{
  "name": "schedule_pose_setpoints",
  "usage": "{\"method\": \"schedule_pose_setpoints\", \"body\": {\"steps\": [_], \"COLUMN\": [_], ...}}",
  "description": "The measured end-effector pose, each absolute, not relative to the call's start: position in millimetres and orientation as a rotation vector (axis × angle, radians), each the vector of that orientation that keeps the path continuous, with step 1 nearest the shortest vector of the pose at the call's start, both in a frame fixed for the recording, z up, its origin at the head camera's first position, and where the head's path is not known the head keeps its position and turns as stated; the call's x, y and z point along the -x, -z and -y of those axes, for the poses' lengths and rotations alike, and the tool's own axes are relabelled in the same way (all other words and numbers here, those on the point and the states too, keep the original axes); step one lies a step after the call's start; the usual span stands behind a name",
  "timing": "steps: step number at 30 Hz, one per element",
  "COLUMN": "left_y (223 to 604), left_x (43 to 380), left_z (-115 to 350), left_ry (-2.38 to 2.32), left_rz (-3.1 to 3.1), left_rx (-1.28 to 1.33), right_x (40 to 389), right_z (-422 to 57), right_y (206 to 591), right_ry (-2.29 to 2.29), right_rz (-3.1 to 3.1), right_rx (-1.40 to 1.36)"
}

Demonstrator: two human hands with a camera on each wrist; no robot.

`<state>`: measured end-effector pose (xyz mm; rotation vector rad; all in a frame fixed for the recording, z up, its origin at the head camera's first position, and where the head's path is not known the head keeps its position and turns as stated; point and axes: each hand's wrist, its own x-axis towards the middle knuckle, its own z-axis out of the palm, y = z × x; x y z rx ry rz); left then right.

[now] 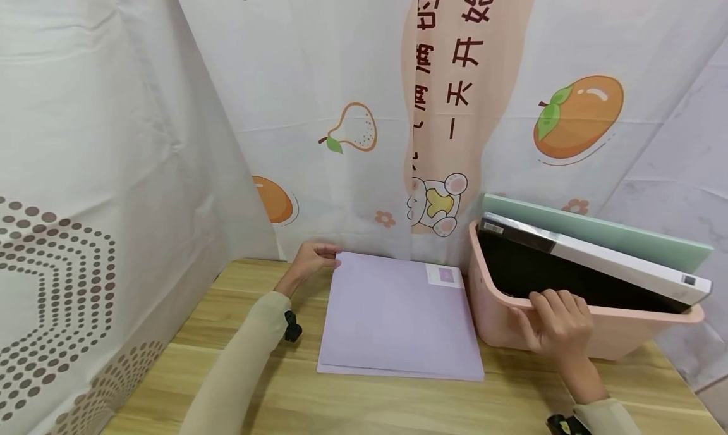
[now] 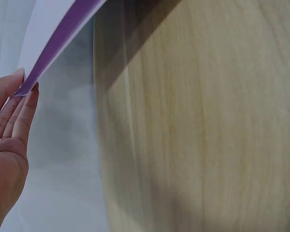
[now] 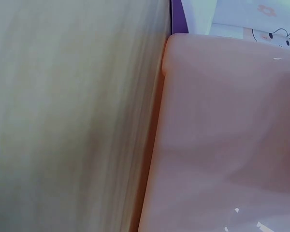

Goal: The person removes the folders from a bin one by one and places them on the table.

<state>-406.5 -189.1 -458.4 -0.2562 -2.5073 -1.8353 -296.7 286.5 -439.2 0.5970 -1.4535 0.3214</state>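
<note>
A lavender file folder (image 1: 398, 324) lies flat on the table, with a white label at its far right corner. My left hand (image 1: 309, 262) pinches the folder's far left corner between thumb and fingers. In the left wrist view, that corner of the folder (image 2: 63, 43) is lifted off the wood, the left hand (image 2: 8, 145) gripping its edge. On the right, my right hand (image 1: 560, 324) holds the front rim of a pink bin (image 1: 620, 337), fingers over the edge and thumb outside. Only the bin's wall (image 3: 217, 121) shows in the right wrist view; the hand is out of it.
Inside the bin, a mint green folder (image 1: 597, 229) and a white and black file (image 1: 603, 256) lean against the back. The wooden table (image 1: 370, 403) meets a printed curtain (image 1: 341, 188) behind. Another dotted curtain (image 1: 85, 232) hangs at the left.
</note>
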Motion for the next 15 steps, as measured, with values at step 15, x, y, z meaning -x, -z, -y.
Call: {"method": "schedule_pose_setpoints", "body": {"steps": [15], "left_y": [470.5], "left_x": [418.6], "left_z": [187.2], "left_ry": [1.779], "left_rz": [2.557], "left_rx": [0.198], "right_x": [293.3], "right_z": [-281.9], "right_y": [432.6], "right_ry": [-0.32], "right_rz": [1.446], "right_rx": [-0.599]}}
